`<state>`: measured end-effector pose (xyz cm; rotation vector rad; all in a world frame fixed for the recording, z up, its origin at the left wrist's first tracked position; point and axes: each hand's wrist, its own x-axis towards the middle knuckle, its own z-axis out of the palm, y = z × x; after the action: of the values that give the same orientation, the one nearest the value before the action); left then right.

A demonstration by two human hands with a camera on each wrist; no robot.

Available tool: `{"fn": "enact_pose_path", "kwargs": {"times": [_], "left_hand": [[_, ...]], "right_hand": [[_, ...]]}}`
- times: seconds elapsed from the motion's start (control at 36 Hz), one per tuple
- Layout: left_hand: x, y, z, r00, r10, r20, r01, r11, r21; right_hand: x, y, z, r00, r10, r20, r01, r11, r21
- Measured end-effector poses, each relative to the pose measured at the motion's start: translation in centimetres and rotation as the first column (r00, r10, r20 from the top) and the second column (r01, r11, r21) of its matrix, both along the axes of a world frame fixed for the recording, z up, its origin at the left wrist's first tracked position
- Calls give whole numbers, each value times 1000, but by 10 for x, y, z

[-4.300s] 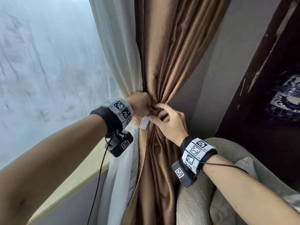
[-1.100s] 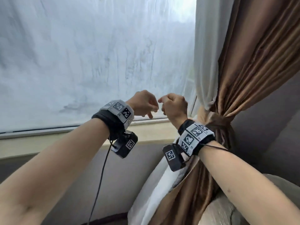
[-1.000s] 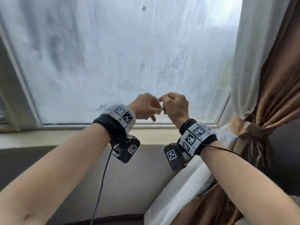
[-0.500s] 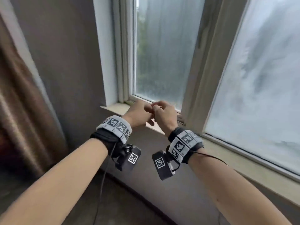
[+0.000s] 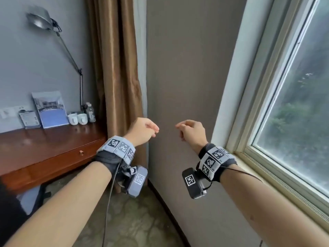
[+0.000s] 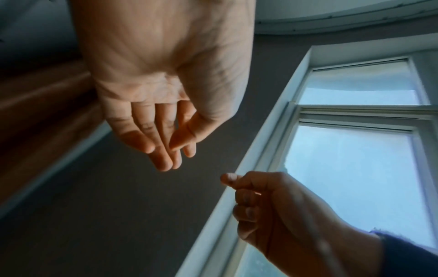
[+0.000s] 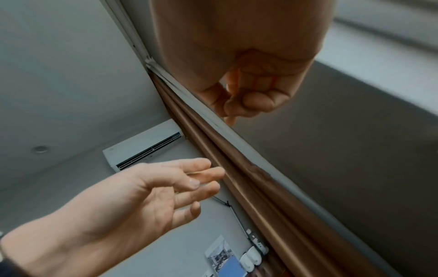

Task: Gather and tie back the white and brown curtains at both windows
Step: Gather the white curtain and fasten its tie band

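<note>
Brown satin curtain, hanging in straight vertical folds, occupies the corner between the grey wall and the dark wall panel; a narrow strip of white curtain shows along its right edge. Both curtains hang loose, with no tie visible around them. The left hand is raised in front of the lower part of the brown curtain, apart from the fabric; its grip is relaxed, fingers extended and slightly bent, thumb close to the fingertips, holding nothing. The right hand is raised at the same height in front of the dark wall panel, beside the white-framed window; its grip is loosely curled, thumb laid against the index finger, and no object shows in it. The two hands are near each other but not touching. Each wrist carries a grey band with black-and-white square markers and a small dark camera unit below it. The polished red-brown wooden tabletop stands left of the brown curtain. Along its rear edge, against the grey wall, stand a blue-and-white brochure, two white cups and a small clear bottle. A silver articulated desk lamp rises from the rear right corner of the tabletop.
</note>
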<state>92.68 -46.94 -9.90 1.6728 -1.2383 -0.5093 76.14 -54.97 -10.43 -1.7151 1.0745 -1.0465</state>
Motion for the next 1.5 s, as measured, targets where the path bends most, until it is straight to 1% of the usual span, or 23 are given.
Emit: {"fn": "enact_pose_path", "kwargs": {"times": [0.11,0.17,0.22,0.28,0.36,0.44,0.56,0.67,0.75,0.86,0.97,1.08,1.17,1.22,1.28,1.31,1.36,1.39,1.44,1.5], "left_hand": [[68,-44,18,994,112,17,-111,993,-30],[101,-64,26,984,179,0,-179,982,-66],[136,-83,28,967,252,-25,-254,963,-92],[169,-101,26,949,315,-35,-316,945,-83],[207,-125,21,931,363,-30,-364,929,-61],[252,-160,18,925,379,-35,-380,923,-50],[311,-218,16,930,367,-15,-368,929,-50],[354,-278,22,947,321,-15,-321,944,-79],[381,-326,33,969,240,-55,-244,965,-97],[402,-384,47,985,118,-127,-137,979,-153],[411,-433,49,985,43,-170,-73,981,-178],[429,-477,40,992,41,-121,-67,973,-220],[442,-496,31,987,127,-98,-146,963,-228],[447,-505,25,976,192,-102,-212,944,-252],[452,-514,19,960,261,-101,-279,926,-254],[455,-517,17,949,304,-90,-317,917,-241],[464,-520,14,909,417,-18,-409,882,-234],[469,-521,12,881,474,9,-456,852,-258],[477,-517,9,830,557,37,-521,796,-308],[487,-511,3,767,640,41,-592,732,-337]], "right_hand": [[68,-74,11,997,63,38,-64,997,44],[105,-109,15,994,93,55,-96,994,52],[146,-142,18,989,131,72,-136,989,59],[184,-168,16,983,168,77,-174,982,80],[230,-196,7,973,205,103,-216,970,108],[282,-231,-1,966,229,123,-245,961,128],[343,-286,-9,967,206,148,-227,963,146],[390,-343,-11,978,143,153,-168,972,165],[423,-388,-3,986,111,127,-127,984,128],[454,-432,5,978,77,192,-100,989,113],[483,-463,-6,972,138,191,-143,990,12],[507,-491,-13,938,257,231,-248,966,-67],[522,-507,-17,930,277,243,-242,956,-165],[529,-510,-19,923,316,222,-263,935,-238],[537,-511,-19,901,396,176,-339,898,-282],[540,-509,-18,885,440,153,-388,878,-281],[547,-509,-18,840,528,127,-483,833,-271],[551,-512,-20,822,553,132,-509,819,-264],[554,-514,-21,841,513,173,-458,844,-279],[554,-520,-23,890,387,242,-301,896,-325]]}}
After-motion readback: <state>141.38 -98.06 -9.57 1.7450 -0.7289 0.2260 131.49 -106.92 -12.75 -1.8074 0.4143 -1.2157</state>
